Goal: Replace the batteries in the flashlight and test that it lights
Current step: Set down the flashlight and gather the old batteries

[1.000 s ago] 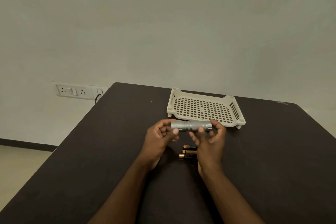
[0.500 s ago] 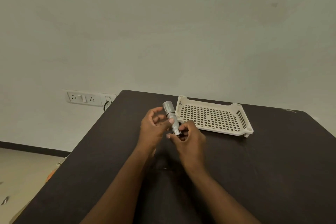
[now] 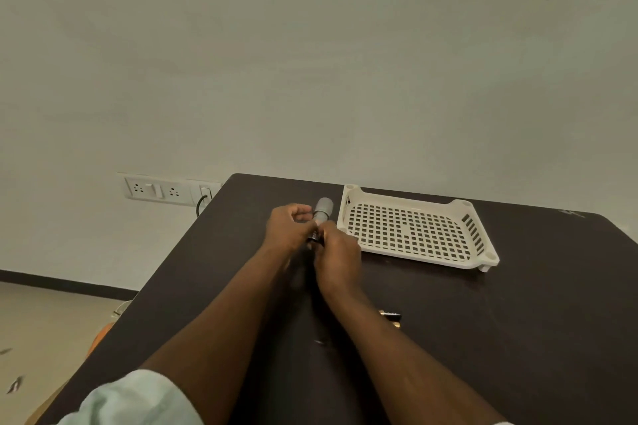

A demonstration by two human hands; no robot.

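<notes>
Both hands on one flashlight (image 3: pixel 322 209), above the table (image 3: pixel 518 321): left hand (image 3: pixel 288 229) grips the barrel, right hand (image 3: pixel 336 260) pinches its near end. Two batteries (image 3: pixel 392 317) lie nearer right; one tray (image 3: pixel 348 207) sits far right.

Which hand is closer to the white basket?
Right. The right hand sits just beside the white basket, near its front-left corner. The left hand is farther left, beyond the flashlight.
</notes>
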